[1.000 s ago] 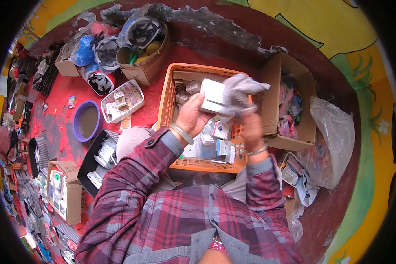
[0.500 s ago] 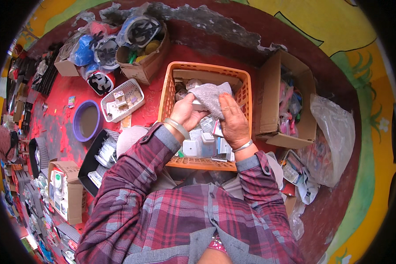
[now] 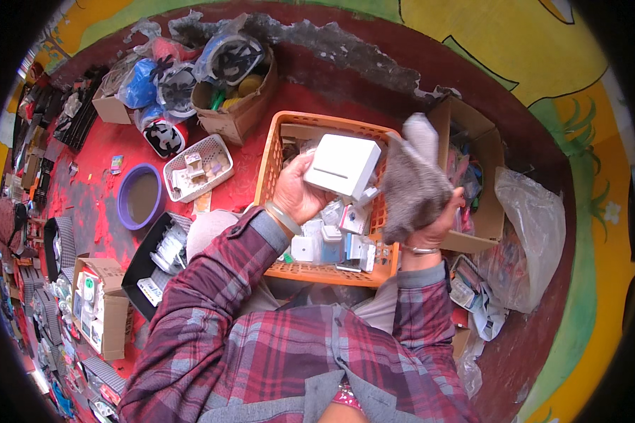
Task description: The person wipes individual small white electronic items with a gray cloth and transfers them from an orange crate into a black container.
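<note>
Over the orange plastic basket (image 3: 331,275), my left hand (image 3: 300,192) grips a white square box (image 3: 343,163) with a dark slot across one face. It is tilted, that face turned up. To its right, my right hand (image 3: 441,222) is closed around a grey-brown cloth (image 3: 416,185), which stands up and flops above the fingers, apart from the box. Below my hands, the basket holds several small white and pale-blue boxes and packets (image 3: 331,240). The cloth covers part of the basket's right rim.
Right of the basket stands a cardboard box (image 3: 483,243) of bagged goods, beside a clear plastic bag (image 3: 536,233). On the left are a purple basin (image 3: 122,194) of murky water, a white basket (image 3: 226,169) and a black bin (image 3: 130,278). Another cardboard box (image 3: 243,127) sits behind.
My right hand has drawn the cloth off to the right, away from my left hand. The white box, mostly covered before, now shows fully in my left hand.
</note>
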`<action>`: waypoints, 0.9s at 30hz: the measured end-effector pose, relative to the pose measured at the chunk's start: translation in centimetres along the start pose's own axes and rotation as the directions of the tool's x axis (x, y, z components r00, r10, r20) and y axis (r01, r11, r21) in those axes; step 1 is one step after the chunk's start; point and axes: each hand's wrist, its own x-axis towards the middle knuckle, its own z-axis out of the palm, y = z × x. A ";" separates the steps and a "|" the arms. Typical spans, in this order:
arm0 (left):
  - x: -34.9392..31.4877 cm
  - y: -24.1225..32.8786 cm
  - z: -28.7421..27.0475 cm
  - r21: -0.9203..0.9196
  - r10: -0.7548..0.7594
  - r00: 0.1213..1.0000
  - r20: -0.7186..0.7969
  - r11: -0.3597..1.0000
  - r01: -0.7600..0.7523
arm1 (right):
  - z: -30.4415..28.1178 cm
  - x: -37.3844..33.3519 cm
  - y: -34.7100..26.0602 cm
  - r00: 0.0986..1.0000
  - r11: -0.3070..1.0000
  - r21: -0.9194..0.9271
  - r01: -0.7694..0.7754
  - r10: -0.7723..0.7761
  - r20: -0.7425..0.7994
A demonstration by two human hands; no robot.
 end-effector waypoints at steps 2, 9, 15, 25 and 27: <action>-0.1 -1.2 0.4 0.017 -0.025 1.000 -0.012 1.000 0.025 | 3.0 -0.7 1.7 0.989 0.990 -0.133 0.051 -0.031 0.145; 0.1 -2.6 0.1 0.177 -0.053 0.999 -0.004 0.983 0.053 | 2.1 -1.3 5.9 0.982 0.855 -0.483 0.187 -0.149 0.117; -0.3 -2.6 0.1 0.510 0.027 0.987 0.157 0.854 -0.104 | 1.7 -1.4 4.9 0.995 0.940 -0.328 0.090 -0.102 -0.020; -0.7 -1.6 0.3 0.835 0.068 0.881 0.469 0.292 -0.467 | 1.2 -0.7 2.6 0.996 0.958 -0.273 -0.083 0.068 -0.062; -0.8 -1.1 0.5 0.842 0.050 0.851 0.523 0.122 -0.525 | -0.3 -0.1 2.0 0.994 0.826 -0.559 -0.073 0.107 0.028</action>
